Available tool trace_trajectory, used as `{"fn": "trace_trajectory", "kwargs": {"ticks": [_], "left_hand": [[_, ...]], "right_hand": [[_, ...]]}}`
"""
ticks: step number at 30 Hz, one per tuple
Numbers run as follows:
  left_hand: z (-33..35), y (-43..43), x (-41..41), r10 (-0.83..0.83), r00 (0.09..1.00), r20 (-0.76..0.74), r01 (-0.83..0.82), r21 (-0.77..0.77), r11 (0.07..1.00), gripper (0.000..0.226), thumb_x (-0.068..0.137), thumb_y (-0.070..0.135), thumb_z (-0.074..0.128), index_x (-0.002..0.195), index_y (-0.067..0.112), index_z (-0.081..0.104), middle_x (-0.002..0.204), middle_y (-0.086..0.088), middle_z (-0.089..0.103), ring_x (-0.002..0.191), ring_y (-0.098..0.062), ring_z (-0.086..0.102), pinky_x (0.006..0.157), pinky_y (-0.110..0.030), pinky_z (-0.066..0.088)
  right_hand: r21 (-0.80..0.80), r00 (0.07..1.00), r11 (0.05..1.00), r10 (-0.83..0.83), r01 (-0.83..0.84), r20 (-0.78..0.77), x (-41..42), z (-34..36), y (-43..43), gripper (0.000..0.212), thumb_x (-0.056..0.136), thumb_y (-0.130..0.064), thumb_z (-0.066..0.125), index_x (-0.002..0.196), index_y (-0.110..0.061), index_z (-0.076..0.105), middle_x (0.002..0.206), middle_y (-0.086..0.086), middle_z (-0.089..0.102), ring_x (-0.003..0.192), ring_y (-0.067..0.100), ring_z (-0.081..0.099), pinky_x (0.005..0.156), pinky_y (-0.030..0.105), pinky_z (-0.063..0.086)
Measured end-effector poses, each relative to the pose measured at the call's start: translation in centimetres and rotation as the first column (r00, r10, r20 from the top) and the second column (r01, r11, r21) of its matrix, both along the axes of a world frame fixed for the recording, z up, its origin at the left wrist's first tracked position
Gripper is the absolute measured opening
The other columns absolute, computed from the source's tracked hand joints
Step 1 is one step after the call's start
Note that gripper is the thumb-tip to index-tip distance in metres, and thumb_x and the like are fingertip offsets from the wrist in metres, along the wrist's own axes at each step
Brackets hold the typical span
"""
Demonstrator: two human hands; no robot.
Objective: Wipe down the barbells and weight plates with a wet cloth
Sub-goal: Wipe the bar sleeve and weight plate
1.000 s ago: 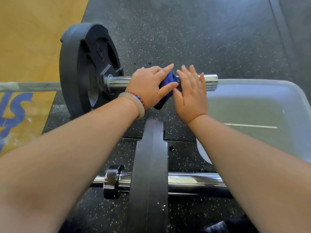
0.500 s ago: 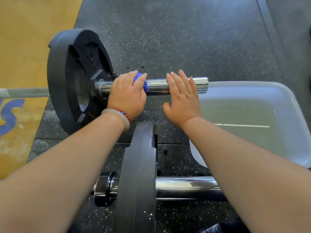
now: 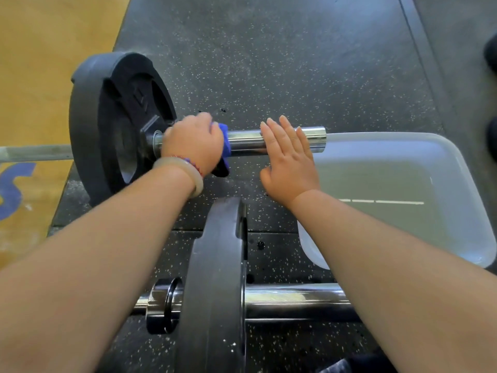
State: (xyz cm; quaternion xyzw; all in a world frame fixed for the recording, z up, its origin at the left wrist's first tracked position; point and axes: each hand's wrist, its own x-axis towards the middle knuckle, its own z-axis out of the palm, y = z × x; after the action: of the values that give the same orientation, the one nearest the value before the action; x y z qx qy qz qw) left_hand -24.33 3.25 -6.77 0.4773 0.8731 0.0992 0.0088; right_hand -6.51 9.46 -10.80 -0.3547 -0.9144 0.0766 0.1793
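- Black speckled rubber floor (image 3: 282, 63), meeting a tan floor (image 3: 48, 49) at left.
- Two plate-loaded barbells rest on it: far barbell (image 3: 247, 142), near barbell (image 3: 293, 300).
- A translucent tub (image 3: 443, 168) sits at right.

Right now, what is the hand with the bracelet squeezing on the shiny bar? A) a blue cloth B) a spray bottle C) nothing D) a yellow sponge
A: the left hand is closed around a blue cloth on the far barbell sleeve, beside the black weight plate.

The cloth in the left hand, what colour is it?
Blue; the cloth shows under the left hand in the head view.
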Motion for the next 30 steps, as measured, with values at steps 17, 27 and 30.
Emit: {"fn": "trace_trajectory", "kwargs": {"ticks": [17,27,30], "left_hand": [[-0.6,-4.1,1.5,-0.070,0.989,-0.132,0.079,0.057,0.995,0.027,0.092,0.028,0.037,0.095,0.011,0.057,0.087,-0.008,0.054,0.082,-0.031,0.049,0.079,-0.039,0.032],[2.9,1.5,2.0,-0.143,0.903,0.406,0.288,-0.323,0.901,0.020,0.094,0.022,0.043,0.103,0.015,0.059,0.102,-0.009,0.061,0.093,-0.028,0.057,0.082,-0.034,0.043],[2.4,0.2,2.8,-0.233,0.892,0.387,0.323,-0.185,0.928,0.035,0.101,0.033,0.028,0.130,0.025,0.046,0.124,-0.006,0.057,0.110,-0.028,0.055,0.093,-0.040,0.041]], "right_hand": [[0.167,0.960,0.981,0.045,-0.094,0.276,0.2,0.9,0.9,0.047,0.081,-0.038,0.068,0.122,-0.022,0.051,0.102,-0.004,0.058,0.095,0.021,0.054,0.085,0.031,0.027],[0.248,0.999,0.968,0.016,-0.026,0.042,0.5,-0.4,-0.4,0.059,0.064,-0.030,0.083,0.116,-0.012,0.062,0.101,0.005,0.064,0.098,0.029,0.061,0.091,0.034,0.030],[0.185,1.000,0.982,0.029,-0.026,-0.013,0.9,-0.3,-0.8,0.078,0.070,-0.046,0.073,0.134,-0.007,0.051,0.129,0.011,0.057,0.124,0.030,0.051,0.106,0.036,0.021]]}}
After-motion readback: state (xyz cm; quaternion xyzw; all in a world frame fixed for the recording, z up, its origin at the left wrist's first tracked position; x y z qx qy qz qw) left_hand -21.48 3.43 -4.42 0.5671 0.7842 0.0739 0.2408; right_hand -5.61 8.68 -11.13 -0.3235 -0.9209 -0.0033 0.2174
